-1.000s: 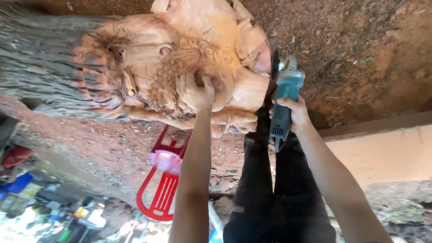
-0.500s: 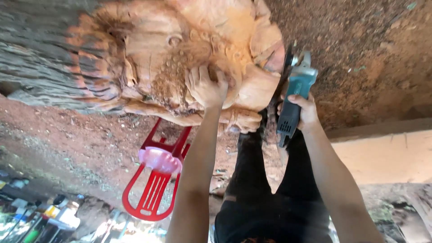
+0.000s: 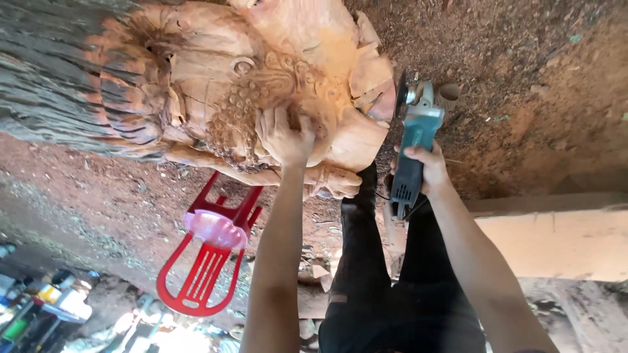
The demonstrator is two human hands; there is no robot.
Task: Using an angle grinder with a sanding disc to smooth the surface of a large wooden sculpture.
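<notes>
Lying across the upper frame, long axis running left to right: a big log (image 3: 59, 78), bark grey at the left, carved into a pale orange figure, the carving (image 3: 281, 85), at its right end. Resting flat on the carving's curled relief, fingers spread and pressing, gripping nothing: the left hand (image 3: 282, 136). Sitting just right of that, clear of the wood by a small gap: the grinder (image 3: 412, 153), teal body pointing up toward the carving's right edge, disc end nearest the wood, possibly touching it, though hard telling from this angle. Wrapping closed around the grinder's lower body: the right hand (image 3: 428, 171). Left hand being the one on the wood; right hand bringing the tool in from the side. Spreading beneath everything: red, dusty ground (image 3: 536, 98) littered with chips. Lying below the log: a red chair (image 3: 206, 261). Crowding the lower left corner: blurred bottles (image 3: 46, 297).
</notes>
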